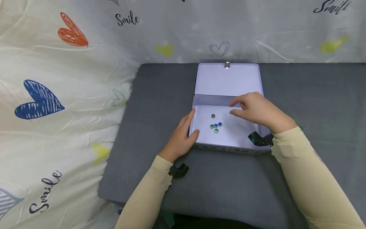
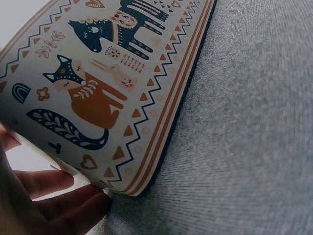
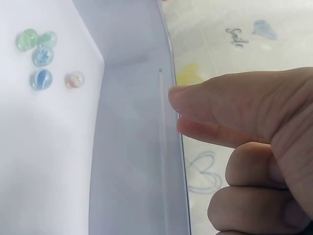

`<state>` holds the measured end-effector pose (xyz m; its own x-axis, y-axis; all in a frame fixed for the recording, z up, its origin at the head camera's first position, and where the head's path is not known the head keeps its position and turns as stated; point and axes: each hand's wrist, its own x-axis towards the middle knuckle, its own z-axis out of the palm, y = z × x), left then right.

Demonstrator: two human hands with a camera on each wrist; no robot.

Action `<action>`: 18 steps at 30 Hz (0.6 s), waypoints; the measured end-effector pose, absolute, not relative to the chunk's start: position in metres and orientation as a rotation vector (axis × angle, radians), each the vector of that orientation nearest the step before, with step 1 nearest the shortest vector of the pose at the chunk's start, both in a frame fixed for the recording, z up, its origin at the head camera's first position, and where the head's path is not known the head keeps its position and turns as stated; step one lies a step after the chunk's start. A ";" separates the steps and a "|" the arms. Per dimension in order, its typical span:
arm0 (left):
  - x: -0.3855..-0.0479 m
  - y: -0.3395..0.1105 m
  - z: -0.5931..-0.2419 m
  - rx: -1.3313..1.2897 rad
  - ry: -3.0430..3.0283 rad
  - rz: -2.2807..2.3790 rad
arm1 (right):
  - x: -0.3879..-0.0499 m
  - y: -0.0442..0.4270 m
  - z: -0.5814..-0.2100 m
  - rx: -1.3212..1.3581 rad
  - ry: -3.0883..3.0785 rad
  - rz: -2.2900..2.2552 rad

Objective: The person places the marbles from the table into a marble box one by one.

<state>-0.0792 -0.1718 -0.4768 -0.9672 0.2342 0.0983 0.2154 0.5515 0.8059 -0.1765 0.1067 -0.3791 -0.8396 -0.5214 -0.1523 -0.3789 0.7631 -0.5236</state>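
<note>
A shallow box [image 1: 234, 135] lies on the grey table, its lid [image 1: 228, 78] swung back and its inside pale lilac. Several glass marbles sit on its floor, left of the middle: a blue marble [image 1: 220, 124] and a green marble [image 1: 216, 130] in a cluster, a brownish marble [image 1: 213, 116] a little apart. My left hand [image 1: 180, 136] rests against the box's left side, fingers extended and thumb near the front corner. Above the box floor hovers my right hand [image 1: 253, 109], thumb and index finger apart with nothing between them; its other fingers [image 3: 244, 210] are curled.
A metal clasp [image 1: 227, 65] sits on the lid's far edge. Something small and green [image 1: 300, 128] peeks out behind the right sleeve. Printed white cloth [image 1: 94, 79] hangs behind and left of the table. The box's outer side [image 2: 112, 78] carries fox and horse drawings.
</note>
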 end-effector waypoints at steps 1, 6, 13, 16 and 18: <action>-0.079 -0.172 -0.477 0.399 2.746 1.426 | -0.176 0.109 -0.380 -0.685 2.674 -0.711; -0.078 -0.170 -0.478 0.390 2.736 1.426 | -0.171 0.124 -0.382 -0.626 2.693 -0.742; -0.079 -0.172 -0.479 0.388 2.747 1.434 | -0.171 0.147 -0.382 -0.568 2.733 -0.735; -0.080 -0.172 -0.479 0.387 2.749 1.435 | -0.173 0.156 -0.383 -0.538 2.744 -0.746; -0.080 -0.173 -0.479 0.387 2.747 1.433 | -0.173 0.161 -0.383 -0.522 2.753 -0.754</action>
<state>-0.0805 -0.1727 -0.4785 -0.9691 0.2270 0.0965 0.2091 0.5480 0.8099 -0.1732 0.1615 -0.3825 -0.9075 -0.3985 -0.1333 -0.2750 0.8031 -0.5287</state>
